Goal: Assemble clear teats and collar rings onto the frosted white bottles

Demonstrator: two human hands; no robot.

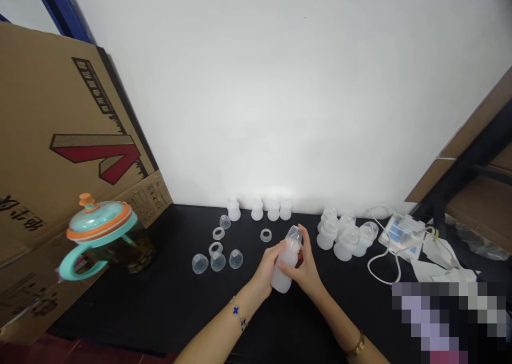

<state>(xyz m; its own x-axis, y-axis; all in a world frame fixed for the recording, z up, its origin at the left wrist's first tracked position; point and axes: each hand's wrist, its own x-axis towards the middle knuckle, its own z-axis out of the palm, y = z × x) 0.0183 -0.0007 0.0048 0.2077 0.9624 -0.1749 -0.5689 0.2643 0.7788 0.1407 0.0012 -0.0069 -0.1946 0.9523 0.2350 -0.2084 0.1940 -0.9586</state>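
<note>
Between my two hands is a translucent white baby bottle [282,278] with a clear dome cap, tilted with its top away from me. My left hand [266,270] wraps round its left side, fingers partly hidden behind it. My right hand [307,270] closes on the right side, with fingers up by the cap and the thumb across the body. Just left of the hands lie a white collar ring [266,235] and, farther left, another ring [218,233]. Several clear dome caps [218,261] stand near these rings.
Several bottle bodies [257,210] line the wall at the back. A cluster of capped bottles [347,242] stands right. Beyond it are a white device [402,236] with a looping cable and crumpled paper [444,262]. A teal-lidded jug [102,236] and a cardboard box [60,113] are left.
</note>
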